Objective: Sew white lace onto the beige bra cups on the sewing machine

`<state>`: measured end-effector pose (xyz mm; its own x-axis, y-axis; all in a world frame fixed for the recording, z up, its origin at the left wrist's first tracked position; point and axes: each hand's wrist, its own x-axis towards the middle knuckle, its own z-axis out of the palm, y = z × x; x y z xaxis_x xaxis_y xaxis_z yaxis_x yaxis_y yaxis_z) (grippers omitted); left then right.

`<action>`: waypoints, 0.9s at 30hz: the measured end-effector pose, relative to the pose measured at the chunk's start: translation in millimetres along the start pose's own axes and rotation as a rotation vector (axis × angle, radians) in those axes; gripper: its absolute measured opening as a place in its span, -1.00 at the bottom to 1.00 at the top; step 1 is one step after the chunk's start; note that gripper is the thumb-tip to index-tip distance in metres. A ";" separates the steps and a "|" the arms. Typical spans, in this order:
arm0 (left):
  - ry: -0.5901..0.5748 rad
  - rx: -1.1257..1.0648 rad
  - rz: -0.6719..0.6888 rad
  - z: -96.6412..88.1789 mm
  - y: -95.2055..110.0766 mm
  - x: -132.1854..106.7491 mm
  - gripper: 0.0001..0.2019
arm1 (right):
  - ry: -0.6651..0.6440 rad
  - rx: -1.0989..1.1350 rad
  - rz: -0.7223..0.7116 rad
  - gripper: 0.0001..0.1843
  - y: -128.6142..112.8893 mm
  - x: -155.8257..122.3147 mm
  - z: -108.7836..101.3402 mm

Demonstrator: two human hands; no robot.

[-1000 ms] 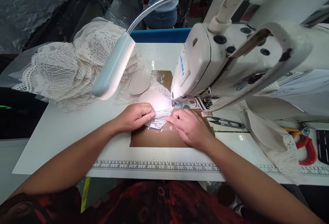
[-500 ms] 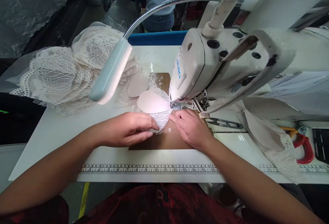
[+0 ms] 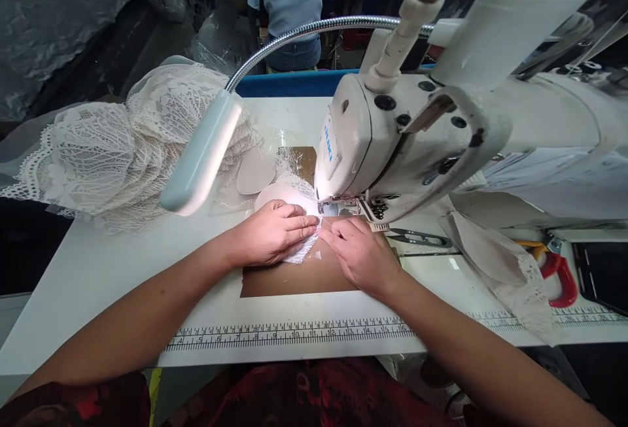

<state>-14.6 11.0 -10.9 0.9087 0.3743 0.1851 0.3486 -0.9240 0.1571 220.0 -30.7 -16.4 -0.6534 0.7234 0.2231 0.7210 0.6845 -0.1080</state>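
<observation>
A pale padded bra cup with white lace lies beneath the needle end of the white sewing machine. My left hand rests flat over the cup and lace, fingers stretched toward the needle and holding nothing. Close to the needle, the thumb and forefinger of my right hand are pinched at the lace edge, its other fingers curled under. The exact pinch point is partly hidden by the fingers. Under both hands is a brown sheet on the table.
A heap of lace pieces sits at the left, beside a loose cup. The lamp hangs over the work. Thread snips, a lace-edged cup and red-handled scissors lie right. A person sits ahead.
My left hand has moved from the lace's near left edge up onto the cup, its fingers now flat close to the needle. My right hand stays beside the needle. The view has shifted slightly.
</observation>
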 end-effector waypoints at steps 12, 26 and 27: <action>0.014 0.007 -0.153 -2.6 9.7 6.3 -0.60 | -0.025 -0.060 0.189 -0.54 2.6 4.4 5.6; 0.037 -0.093 -0.042 -6.4 4.1 -5.0 -0.70 | -0.056 0.141 -0.126 -0.60 7.3 -3.9 -2.6; 0.037 -0.097 -0.028 -6.8 3.6 -5.7 -0.70 | -0.055 0.145 -0.146 -0.60 7.2 -4.2 -2.6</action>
<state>-20.1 6.0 -4.8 0.8892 0.4041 0.2146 0.3483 -0.9020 0.2552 228.5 -29.1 -15.6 -0.7630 0.6168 0.1933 0.5797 0.7853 -0.2173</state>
